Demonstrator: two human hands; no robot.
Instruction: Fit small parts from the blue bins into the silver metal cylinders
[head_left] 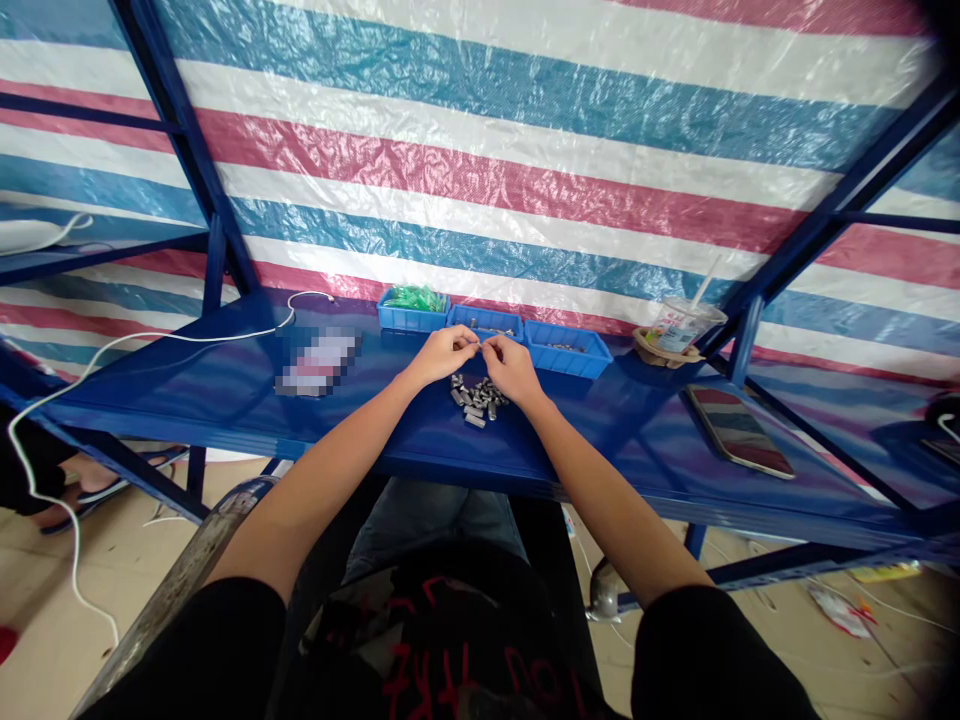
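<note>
My left hand (448, 352) and my right hand (510, 364) meet above the blue table (600, 440), fingertips pinched close together. Whatever sits between the fingertips is too small to name. Just below them, a loose pile of small silvery metal cylinders (475, 398) lies on the tabletop. Behind my hands stand three blue bins: the left bin (412, 318) contains green plastic pieces, the middle bin (486, 322) has small parts, partly hidden by my hands, and the right bin (568, 349) holds a few small metal parts.
A phone (739, 430) lies on the right, near a plastic cup with a straw (679, 325) in a brown holder. A blurred flat item (319, 362) and a white cable (187, 338) are on the left. Blue frame posts flank the table; striped sheeting hangs behind.
</note>
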